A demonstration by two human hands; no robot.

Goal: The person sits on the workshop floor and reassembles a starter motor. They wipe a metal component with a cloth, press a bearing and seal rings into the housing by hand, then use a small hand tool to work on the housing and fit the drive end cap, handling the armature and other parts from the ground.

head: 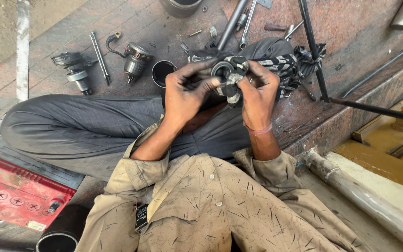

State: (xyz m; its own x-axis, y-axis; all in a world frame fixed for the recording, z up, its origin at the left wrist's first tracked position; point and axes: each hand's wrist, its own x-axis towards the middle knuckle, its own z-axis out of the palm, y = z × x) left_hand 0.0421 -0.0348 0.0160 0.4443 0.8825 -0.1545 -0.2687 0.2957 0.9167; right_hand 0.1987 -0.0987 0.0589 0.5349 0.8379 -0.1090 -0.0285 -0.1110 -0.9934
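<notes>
I see both hands raised over the lap, above a reddish speckled stone floor (350, 28) stained dark with grease. Left hand (187, 93) has its grip closed around a round metal ring part (222, 70); right hand (257, 91) has its grip closed on a patterned black-and-white rag (234, 86) pressed against that same part. The ring part sits between the two hands, just above the crossed grey-trousered legs.

Left of the ring part, on the floor: a dark open cylinder (162, 72), a motor armature with a cable (135, 58), a thin rod (100, 57), and a gear housing piece (75, 70). Beyond the ring part lie a long steel shaft (232, 23) and a wrench (247, 25). Right of it, thin black bars (313, 46) cross a stone step edge. Far left and below, a red battery (10, 196); a pale pipe (364, 200) lies lower right
</notes>
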